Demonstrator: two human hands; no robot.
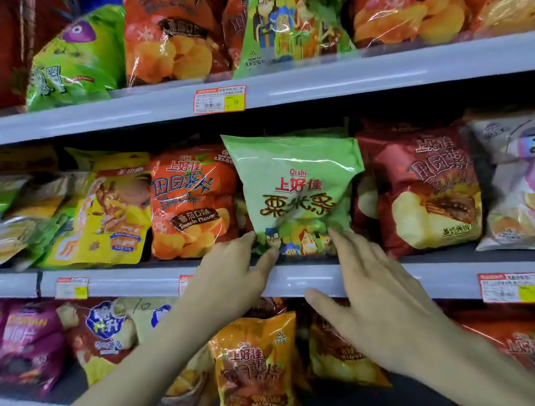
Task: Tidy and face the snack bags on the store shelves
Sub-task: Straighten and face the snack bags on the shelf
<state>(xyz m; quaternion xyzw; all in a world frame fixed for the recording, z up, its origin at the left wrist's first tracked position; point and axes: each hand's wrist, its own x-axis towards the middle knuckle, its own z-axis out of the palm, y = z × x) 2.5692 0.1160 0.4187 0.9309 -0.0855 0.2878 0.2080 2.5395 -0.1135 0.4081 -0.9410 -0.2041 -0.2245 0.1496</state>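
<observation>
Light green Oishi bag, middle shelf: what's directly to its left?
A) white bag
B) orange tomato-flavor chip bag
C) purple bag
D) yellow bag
B: the orange tomato-flavor bag stands right beside the light green bag on its left; the yellow bag is one further over.

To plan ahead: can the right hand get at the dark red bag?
Probably yes: the right hand is at the green bag, and the dark red bag stands beside it, with nothing in front.
</observation>
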